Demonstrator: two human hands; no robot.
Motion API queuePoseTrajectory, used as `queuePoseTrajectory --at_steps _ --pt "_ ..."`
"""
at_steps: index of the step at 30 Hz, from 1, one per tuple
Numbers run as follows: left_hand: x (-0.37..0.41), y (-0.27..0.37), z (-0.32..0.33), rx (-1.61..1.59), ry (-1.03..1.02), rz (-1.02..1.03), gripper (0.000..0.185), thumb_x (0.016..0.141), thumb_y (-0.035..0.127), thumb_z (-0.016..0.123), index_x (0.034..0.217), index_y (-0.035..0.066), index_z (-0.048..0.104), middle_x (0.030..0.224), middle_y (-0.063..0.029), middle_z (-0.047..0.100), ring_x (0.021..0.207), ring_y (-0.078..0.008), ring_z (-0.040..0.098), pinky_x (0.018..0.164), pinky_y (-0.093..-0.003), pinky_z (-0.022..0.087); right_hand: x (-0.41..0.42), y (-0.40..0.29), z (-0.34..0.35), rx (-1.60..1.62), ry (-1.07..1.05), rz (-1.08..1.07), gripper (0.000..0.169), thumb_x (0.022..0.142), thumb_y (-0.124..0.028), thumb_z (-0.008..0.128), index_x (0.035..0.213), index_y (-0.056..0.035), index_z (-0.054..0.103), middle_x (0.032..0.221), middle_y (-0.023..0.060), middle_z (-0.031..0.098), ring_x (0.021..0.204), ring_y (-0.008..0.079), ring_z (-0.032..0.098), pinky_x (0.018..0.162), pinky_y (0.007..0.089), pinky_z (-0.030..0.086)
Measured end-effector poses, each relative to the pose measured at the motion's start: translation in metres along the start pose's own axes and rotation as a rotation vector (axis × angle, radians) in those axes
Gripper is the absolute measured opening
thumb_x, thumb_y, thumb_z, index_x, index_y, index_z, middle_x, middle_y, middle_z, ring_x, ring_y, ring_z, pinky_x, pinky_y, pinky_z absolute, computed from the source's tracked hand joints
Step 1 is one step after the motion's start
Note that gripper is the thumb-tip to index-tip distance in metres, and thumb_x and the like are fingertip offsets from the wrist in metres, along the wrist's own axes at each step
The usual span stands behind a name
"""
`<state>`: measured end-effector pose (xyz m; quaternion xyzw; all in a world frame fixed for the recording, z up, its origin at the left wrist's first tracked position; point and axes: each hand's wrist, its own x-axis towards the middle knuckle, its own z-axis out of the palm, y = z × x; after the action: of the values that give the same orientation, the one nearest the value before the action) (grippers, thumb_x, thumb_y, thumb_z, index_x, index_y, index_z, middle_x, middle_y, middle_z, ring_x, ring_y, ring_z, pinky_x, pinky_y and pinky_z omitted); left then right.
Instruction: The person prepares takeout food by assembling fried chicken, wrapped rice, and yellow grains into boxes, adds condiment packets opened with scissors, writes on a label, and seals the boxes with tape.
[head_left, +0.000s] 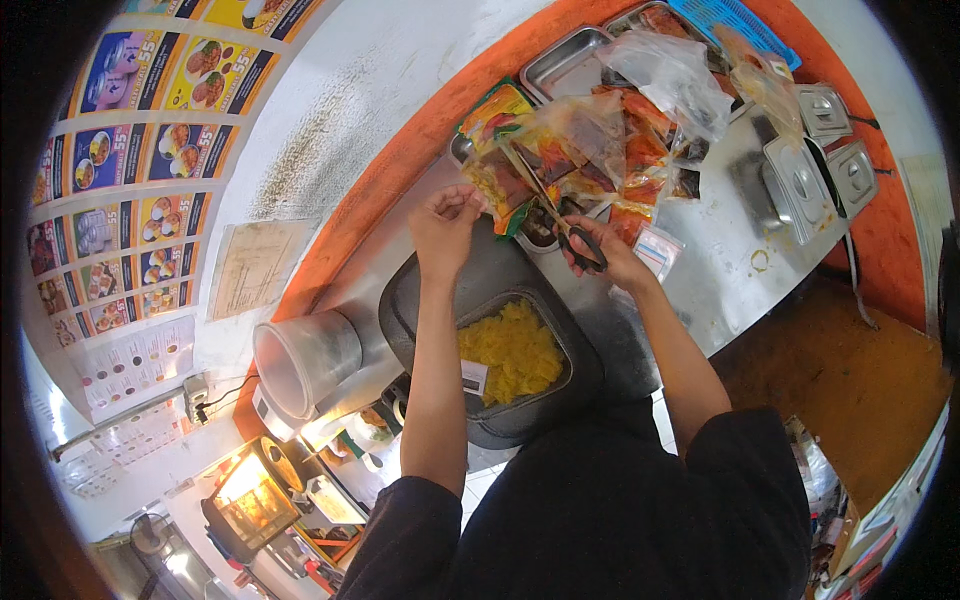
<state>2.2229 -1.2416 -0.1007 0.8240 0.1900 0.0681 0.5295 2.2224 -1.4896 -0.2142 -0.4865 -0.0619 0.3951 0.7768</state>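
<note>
My right hand (600, 251) holds a pair of black-handled scissors (551, 201) by the loops. The long blades reach up and left over a yellow and green plastic food packet (504, 184). My left hand (448, 225) is at the packet's near left edge with its fingertips together; whether it pinches the packet's edge is hard to tell. Clear plastic bags with reddish-brown contents (592, 139) lie just beyond the blades. Below my forearms, yellow food pieces (517, 352) fill a rectangular opening in a dark grey container (581, 345), with a small white card (474, 376) on them.
Steel trays (562, 60) and a blue plastic basket (739, 30) stand along the orange wall edge. Lidded steel pans (802, 187) are at the right of the steel counter (720, 262). A clear plastic tub (289, 367) stands at the left. A small zip bag (658, 251) lies by my right wrist.
</note>
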Motion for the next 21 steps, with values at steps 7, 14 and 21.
queuePoseTrajectory --at_steps 7,14,21 --pt "0.005 -0.005 -0.003 -0.009 0.001 -0.007 0.017 0.09 0.004 0.074 0.1 -0.01 0.07 0.09 -0.0123 0.073 0.081 -0.0155 0.072 0.074 -0.0271 0.058 0.003 -0.003 -0.005 -0.023 -0.038 0.002 0.055 0.1 -0.048 0.063 0.132 -0.0052 0.054 0.079 -0.0005 0.061 0.064 0.0102 0.057 0.054 0.025 0.038" --pt "0.007 -0.003 -0.003 -0.009 0.008 -0.025 0.017 0.089 0.003 0.075 0.1 -0.009 0.071 0.09 -0.012 0.073 0.081 -0.0148 0.071 0.074 -0.0267 0.057 0.011 0.001 -0.011 -0.031 -0.002 -0.03 0.051 0.098 -0.042 0.069 0.13 -0.0042 0.057 0.075 0.0001 0.061 0.061 0.0098 0.057 0.053 0.026 0.04" --pt "0.009 -0.008 -0.006 0.027 0.003 -0.016 0.019 0.088 0.005 0.076 0.1 -0.009 0.072 0.088 -0.0113 0.073 0.079 -0.0134 0.069 0.073 -0.0266 0.056 0.02 0.0 -0.01 -0.028 0.048 -0.018 0.047 0.094 -0.034 0.075 0.124 -0.0012 0.06 0.071 0.0007 0.061 0.057 0.0092 0.056 0.051 0.025 0.042"
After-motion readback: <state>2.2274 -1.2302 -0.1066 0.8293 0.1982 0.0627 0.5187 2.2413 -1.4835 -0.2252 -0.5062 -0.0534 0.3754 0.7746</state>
